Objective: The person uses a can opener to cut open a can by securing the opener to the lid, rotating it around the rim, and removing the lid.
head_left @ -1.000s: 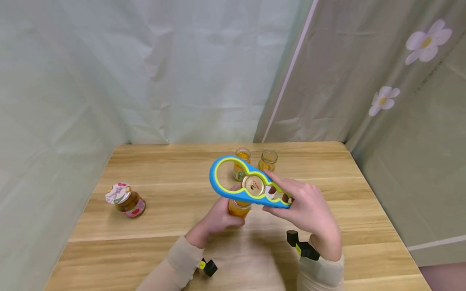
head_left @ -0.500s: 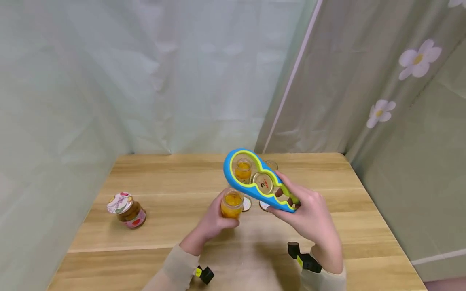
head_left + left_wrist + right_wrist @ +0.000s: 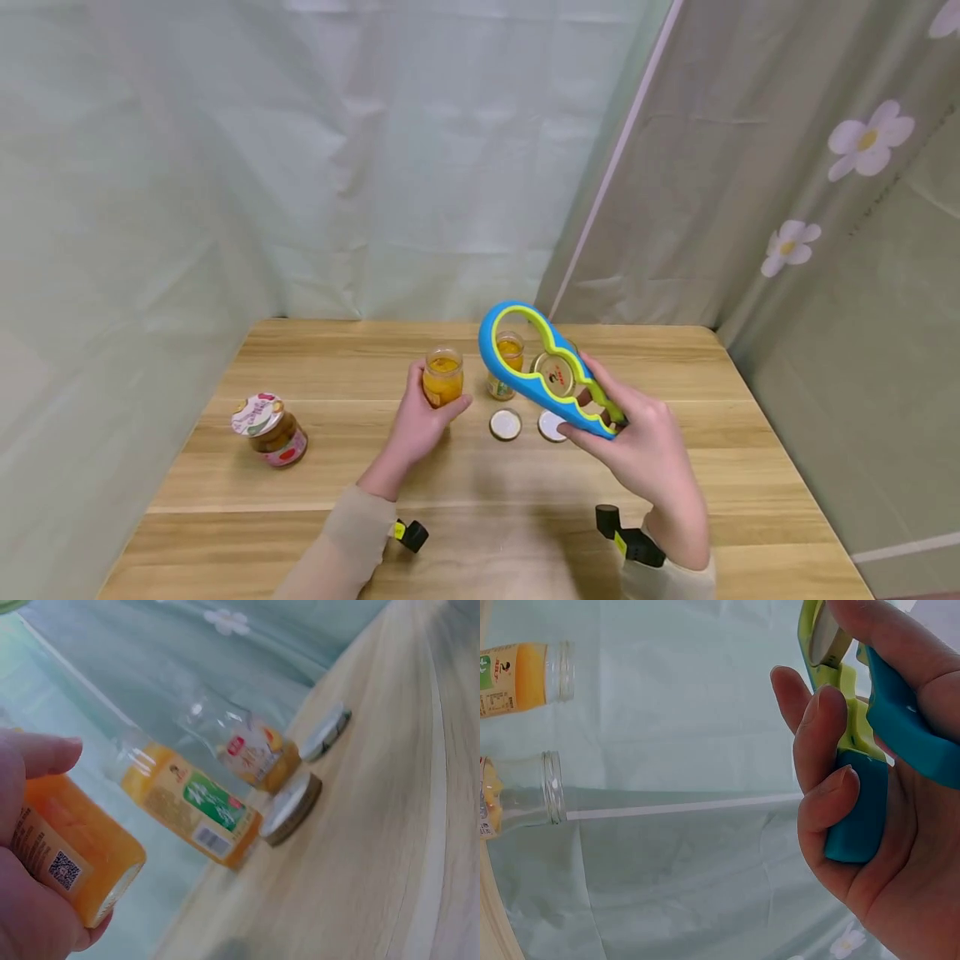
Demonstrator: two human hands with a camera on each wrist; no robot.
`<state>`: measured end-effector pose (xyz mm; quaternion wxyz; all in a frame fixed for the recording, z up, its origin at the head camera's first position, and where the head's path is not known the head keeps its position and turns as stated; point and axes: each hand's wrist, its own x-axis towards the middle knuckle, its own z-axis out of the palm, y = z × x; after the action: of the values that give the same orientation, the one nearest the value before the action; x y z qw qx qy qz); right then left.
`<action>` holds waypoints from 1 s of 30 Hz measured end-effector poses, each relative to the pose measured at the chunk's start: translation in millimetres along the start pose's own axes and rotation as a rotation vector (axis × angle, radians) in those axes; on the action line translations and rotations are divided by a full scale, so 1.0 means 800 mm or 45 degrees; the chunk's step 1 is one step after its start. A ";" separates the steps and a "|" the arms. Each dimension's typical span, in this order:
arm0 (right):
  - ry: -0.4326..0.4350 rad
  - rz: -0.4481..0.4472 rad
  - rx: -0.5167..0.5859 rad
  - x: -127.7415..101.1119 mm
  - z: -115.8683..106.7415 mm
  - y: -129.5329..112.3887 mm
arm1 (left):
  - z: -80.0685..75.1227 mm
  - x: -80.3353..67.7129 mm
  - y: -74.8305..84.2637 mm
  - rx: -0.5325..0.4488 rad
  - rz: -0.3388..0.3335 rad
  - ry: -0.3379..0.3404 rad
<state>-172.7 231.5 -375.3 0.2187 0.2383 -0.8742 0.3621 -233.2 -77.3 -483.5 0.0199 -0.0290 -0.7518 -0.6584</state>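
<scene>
Head view: left hand [image 3: 417, 415] wraps open jar [image 3: 442, 377] over the counter [image 3: 225, 483], glass, slick, fragile, best gripped mid-body. Right hand [image 3: 645, 442] clamps rigid, light opener [image 3: 542, 369] by its narrow end, lid [image 3: 553, 375] inside.

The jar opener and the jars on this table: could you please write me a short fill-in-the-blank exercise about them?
1. The right hand grips a blue and green jar ____.
2. A gold lid sits caught in the jar opener, while ____ white lids lie on the table.
3. The left hand holds a small jar of ____ contents, with no lid on it.

Missing words: opener; two; orange
</scene>
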 end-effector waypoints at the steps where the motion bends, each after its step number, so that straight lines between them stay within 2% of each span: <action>1: 0.000 -0.001 0.000 0.000 0.000 0.000 | 0.001 0.005 -0.004 0.006 0.000 0.018; 9: 0.008 0.017 -0.009 -0.001 0.000 0.002 | 0.015 0.030 -0.036 -0.045 0.007 0.171; 14: 0.003 0.020 -0.011 -0.002 -0.001 0.004 | 0.022 0.041 -0.048 -0.066 -0.050 0.277; 17: -0.002 0.018 -0.010 -0.001 -0.002 0.003 | 0.024 0.047 -0.051 -0.082 -0.082 0.305; 30: -0.013 0.008 0.001 -0.001 -0.002 0.003 | 0.037 0.065 -0.060 -0.118 -0.103 0.385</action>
<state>-173.3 234.6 -375.8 0.2127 0.2375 -0.8760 0.3620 -288.3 -53.3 -531.0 0.1051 0.1000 -0.7096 -0.6896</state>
